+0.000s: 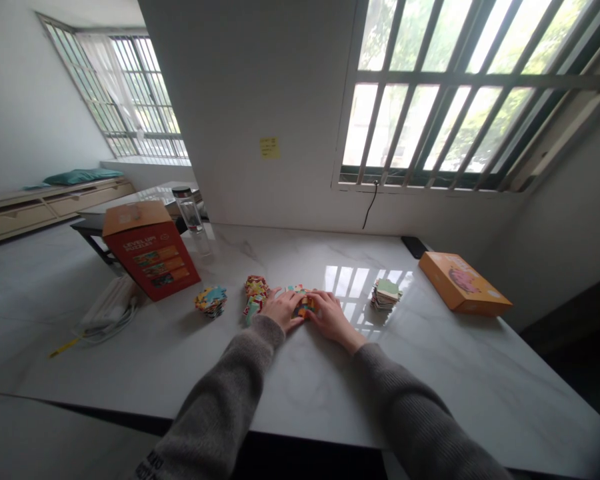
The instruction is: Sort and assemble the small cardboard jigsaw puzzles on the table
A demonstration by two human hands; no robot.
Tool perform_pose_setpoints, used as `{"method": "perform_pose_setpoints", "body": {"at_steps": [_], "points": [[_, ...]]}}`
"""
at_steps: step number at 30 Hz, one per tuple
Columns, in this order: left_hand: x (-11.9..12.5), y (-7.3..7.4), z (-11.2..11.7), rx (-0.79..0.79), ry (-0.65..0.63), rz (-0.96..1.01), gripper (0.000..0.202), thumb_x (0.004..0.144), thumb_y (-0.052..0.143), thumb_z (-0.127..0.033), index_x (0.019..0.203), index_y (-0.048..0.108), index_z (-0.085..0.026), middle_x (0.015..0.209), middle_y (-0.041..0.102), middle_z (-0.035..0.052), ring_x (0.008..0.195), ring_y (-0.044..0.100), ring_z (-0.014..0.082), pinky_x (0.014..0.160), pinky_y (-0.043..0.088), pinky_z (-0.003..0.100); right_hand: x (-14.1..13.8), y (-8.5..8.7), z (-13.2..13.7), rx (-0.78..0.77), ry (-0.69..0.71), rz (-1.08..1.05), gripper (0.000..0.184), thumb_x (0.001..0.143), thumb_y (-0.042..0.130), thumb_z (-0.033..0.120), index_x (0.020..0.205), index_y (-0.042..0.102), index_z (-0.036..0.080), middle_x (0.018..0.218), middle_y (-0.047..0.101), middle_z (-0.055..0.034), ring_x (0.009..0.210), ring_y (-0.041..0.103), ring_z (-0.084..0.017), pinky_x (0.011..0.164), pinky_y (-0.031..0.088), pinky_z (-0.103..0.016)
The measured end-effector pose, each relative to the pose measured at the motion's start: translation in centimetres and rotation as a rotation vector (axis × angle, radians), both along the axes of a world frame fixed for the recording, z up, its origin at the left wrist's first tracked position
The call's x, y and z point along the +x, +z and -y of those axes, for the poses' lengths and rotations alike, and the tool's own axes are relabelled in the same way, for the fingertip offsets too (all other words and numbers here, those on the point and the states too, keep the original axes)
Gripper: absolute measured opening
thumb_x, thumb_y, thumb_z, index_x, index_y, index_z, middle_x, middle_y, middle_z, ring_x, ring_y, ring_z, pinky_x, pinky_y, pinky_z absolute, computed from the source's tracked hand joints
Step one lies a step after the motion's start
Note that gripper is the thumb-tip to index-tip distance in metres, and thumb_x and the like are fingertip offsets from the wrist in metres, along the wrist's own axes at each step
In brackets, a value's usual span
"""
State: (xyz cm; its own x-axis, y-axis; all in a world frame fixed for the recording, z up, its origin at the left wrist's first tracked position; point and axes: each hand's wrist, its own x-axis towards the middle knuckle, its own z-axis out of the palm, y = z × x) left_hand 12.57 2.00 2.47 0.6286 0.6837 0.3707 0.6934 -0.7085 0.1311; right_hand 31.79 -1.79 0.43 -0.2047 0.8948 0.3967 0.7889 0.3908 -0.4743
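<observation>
Both hands meet over a small colourful patch of jigsaw puzzle pieces (303, 308) on the white marbled table. My left hand (282, 311) is closed on the patch's left side, thumb low and fingers curled over the top. From the right, my right hand (330, 316) grips the patch with bent fingers. The fingers hide much of the patch and where its pieces meet. Just left of my left hand lies a loose heap of puzzle pieces (255, 297). Stacks of pieces stand farther out: a left stack (211, 301) and a right stack (386, 293).
A red puzzle box (155, 257) stands at the left, with a glass bottle (189, 212) behind it. Beside the box lies a white power strip (113, 307) with its cable. An orange box (463, 281) and a black phone (414, 247) lie at the right.
</observation>
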Motion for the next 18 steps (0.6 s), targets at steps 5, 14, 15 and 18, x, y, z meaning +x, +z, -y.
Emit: {"method": "perform_pose_setpoints", "body": {"at_steps": [5, 14, 15, 18], "points": [[0.3, -0.3, 1.2, 0.026, -0.056, 0.046, 0.059, 0.076, 0.076, -0.047, 0.127, 0.057, -0.025, 0.115, 0.07, 0.0096, 0.106, 0.062, 0.0292, 0.107, 0.034, 0.051, 1.0, 0.2, 1.2, 0.013, -0.076, -0.105, 0.019, 0.082, 0.067, 0.027, 0.1, 0.062, 0.023, 0.112, 0.056, -0.0097, 0.108, 0.051, -0.028, 0.098, 0.043, -0.047], [0.7, 0.2, 1.8, 0.067, -0.152, 0.16, 0.066, 0.077, 0.076, -0.052, 0.133, 0.054, -0.023, 0.117, 0.07, 0.0092, 0.106, 0.064, 0.0281, 0.102, 0.042, 0.045, 2.3, 0.7, 2.5, -0.201, -0.093, -0.691, 0.03, 0.087, 0.056, 0.053, 0.086, 0.054, 0.022, 0.07, 0.055, 0.002, 0.064, 0.052, -0.016, 0.06, 0.044, -0.028], [0.6, 0.1, 1.7, 0.07, -0.133, 0.178, 0.067, 0.077, 0.075, -0.053, 0.132, 0.054, -0.022, 0.116, 0.07, 0.01, 0.106, 0.063, 0.0289, 0.101, 0.043, 0.045, 2.5, 0.8, 2.5, -0.185, -0.108, -0.647, 0.028, 0.087, 0.056, 0.05, 0.087, 0.056, 0.022, 0.07, 0.056, 0.0015, 0.064, 0.052, -0.016, 0.061, 0.044, -0.029], [0.6, -0.3, 1.6, 0.075, -0.113, 0.223, 0.064, 0.079, 0.072, -0.053, 0.13, 0.055, -0.019, 0.115, 0.069, 0.0121, 0.106, 0.064, 0.0299, 0.095, 0.048, 0.044, 2.6, 1.4, 2.9, -0.045, -0.159, -0.443, 0.021, 0.087, 0.056, 0.042, 0.084, 0.061, 0.021, 0.079, 0.06, -0.0037, 0.074, 0.055, -0.02, 0.071, 0.046, -0.034]]}}
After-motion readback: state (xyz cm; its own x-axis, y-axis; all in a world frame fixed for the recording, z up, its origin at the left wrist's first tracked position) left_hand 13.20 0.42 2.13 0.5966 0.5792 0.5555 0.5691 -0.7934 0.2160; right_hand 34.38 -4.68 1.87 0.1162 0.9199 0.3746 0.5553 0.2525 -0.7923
